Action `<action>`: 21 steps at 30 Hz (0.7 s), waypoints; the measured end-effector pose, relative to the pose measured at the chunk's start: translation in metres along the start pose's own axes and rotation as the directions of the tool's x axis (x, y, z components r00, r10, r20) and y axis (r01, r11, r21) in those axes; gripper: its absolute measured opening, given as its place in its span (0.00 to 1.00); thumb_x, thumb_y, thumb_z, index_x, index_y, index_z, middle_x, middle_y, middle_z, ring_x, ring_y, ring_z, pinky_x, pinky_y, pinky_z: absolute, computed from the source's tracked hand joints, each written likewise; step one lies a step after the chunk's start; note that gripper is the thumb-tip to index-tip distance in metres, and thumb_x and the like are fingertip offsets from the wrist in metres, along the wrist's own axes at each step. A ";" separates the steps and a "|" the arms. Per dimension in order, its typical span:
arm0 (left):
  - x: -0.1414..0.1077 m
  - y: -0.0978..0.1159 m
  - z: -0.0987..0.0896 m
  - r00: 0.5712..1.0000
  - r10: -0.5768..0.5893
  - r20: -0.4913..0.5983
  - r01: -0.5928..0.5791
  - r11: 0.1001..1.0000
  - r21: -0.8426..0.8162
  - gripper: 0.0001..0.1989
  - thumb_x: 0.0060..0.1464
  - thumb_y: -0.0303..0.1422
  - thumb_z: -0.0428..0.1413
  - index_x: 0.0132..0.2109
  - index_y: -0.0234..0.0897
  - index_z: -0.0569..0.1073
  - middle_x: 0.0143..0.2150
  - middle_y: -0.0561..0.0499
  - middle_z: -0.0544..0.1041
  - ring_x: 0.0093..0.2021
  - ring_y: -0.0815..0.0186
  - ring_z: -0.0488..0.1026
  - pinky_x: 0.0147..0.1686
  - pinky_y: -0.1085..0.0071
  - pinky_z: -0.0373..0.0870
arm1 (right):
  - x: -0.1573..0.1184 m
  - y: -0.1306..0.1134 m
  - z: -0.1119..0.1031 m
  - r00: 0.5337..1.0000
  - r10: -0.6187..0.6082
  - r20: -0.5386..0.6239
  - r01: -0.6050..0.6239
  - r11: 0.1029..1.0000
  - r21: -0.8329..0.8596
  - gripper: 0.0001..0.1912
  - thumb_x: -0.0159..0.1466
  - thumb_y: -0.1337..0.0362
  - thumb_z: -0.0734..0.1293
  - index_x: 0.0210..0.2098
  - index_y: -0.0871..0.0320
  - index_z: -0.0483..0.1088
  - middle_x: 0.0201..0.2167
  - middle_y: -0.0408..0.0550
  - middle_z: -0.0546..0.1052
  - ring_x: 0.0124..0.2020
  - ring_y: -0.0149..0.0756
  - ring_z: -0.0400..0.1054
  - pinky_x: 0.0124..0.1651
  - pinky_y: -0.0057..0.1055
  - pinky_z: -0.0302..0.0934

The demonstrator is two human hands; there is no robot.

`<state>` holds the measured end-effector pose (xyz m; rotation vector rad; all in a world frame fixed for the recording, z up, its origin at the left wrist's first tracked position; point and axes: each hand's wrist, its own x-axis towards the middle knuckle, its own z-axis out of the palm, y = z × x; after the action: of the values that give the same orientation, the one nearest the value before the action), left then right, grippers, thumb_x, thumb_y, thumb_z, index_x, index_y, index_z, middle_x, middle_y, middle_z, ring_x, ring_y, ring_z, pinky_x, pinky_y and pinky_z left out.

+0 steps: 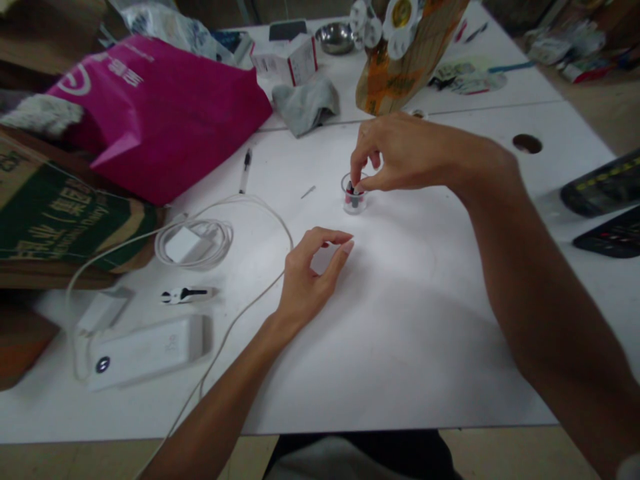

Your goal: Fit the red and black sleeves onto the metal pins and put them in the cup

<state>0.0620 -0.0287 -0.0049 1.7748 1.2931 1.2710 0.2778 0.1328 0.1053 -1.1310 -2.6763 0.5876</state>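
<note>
A small clear cup (355, 206) stands on the white table, with small black and reddish-pink pieces showing inside. From above, my right hand (387, 155) reaches into its rim, thumb and forefinger pinched at the dark contents; what exactly they grip is hidden. My left hand (315, 267) rests low over the table, nearer to me than the cup and apart from it. Its thumb and forefinger tips come together in a loop, and anything between them is too small to make out. A thin grey metal piece (309, 192) lies left of the cup.
At left lie a white power bank (147, 351), nail clippers (186, 295), a coiled cable (220, 243) and a pen (245, 171). Behind them stands a magenta bag (165, 113). A grey cloth (306, 105) lies beyond the cup; a dark bottle (603, 185) is at right.
</note>
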 end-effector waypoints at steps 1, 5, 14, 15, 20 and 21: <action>0.000 0.000 0.000 1.000 0.001 0.000 -0.001 1.000 -0.002 0.04 0.75 0.36 0.66 0.50 0.44 0.85 0.47 0.49 0.89 0.49 0.59 0.84 0.55 0.58 0.80 | 0.000 0.000 0.000 1.000 -0.001 0.005 0.001 1.000 -0.002 0.03 0.63 0.57 0.78 0.35 0.44 0.87 0.37 0.45 0.90 0.53 0.49 0.82 0.56 0.40 0.70; 0.000 0.000 0.000 1.000 -0.008 0.003 0.008 1.000 0.011 0.05 0.76 0.38 0.65 0.50 0.44 0.86 0.48 0.48 0.89 0.49 0.59 0.84 0.56 0.57 0.80 | 0.000 0.000 -0.001 0.999 -0.044 0.005 0.044 0.998 -0.033 0.04 0.64 0.62 0.77 0.35 0.46 0.87 0.38 0.46 0.90 0.51 0.49 0.83 0.56 0.40 0.70; 0.000 -0.001 0.001 1.000 0.005 0.000 -0.005 1.000 0.009 0.04 0.75 0.36 0.66 0.50 0.44 0.86 0.47 0.49 0.89 0.49 0.59 0.84 0.55 0.58 0.80 | -0.001 -0.002 -0.002 1.000 0.015 0.008 -0.015 0.999 0.029 0.01 0.63 0.59 0.78 0.34 0.45 0.86 0.37 0.45 0.89 0.52 0.49 0.83 0.56 0.39 0.71; 0.000 -0.002 0.001 1.000 0.007 0.001 -0.007 1.000 0.013 0.04 0.75 0.36 0.66 0.50 0.44 0.86 0.47 0.49 0.89 0.48 0.59 0.84 0.55 0.58 0.80 | -0.001 -0.002 -0.002 1.000 0.018 0.011 -0.018 0.999 0.028 0.01 0.63 0.59 0.78 0.34 0.45 0.86 0.37 0.45 0.89 0.52 0.49 0.83 0.56 0.40 0.71; 0.000 -0.002 0.000 1.000 0.013 0.000 -0.013 1.000 0.012 0.04 0.75 0.36 0.66 0.50 0.44 0.86 0.47 0.49 0.89 0.48 0.60 0.84 0.55 0.59 0.80 | -0.003 -0.002 -0.002 1.000 0.013 -0.015 -0.013 0.999 0.029 0.01 0.62 0.58 0.79 0.33 0.44 0.86 0.37 0.46 0.89 0.54 0.50 0.82 0.56 0.40 0.71; 0.000 -0.001 0.000 1.000 0.014 -0.001 -0.014 1.000 0.009 0.04 0.75 0.36 0.66 0.50 0.44 0.85 0.47 0.49 0.89 0.48 0.60 0.84 0.55 0.59 0.79 | -0.003 -0.002 -0.003 1.000 0.019 -0.016 -0.019 1.000 0.024 0.01 0.61 0.57 0.79 0.33 0.44 0.86 0.37 0.46 0.89 0.54 0.50 0.82 0.55 0.39 0.71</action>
<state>0.0614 -0.0283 -0.0061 1.7930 1.2912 1.2759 0.2795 0.1296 0.1089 -1.1514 -2.6409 0.6088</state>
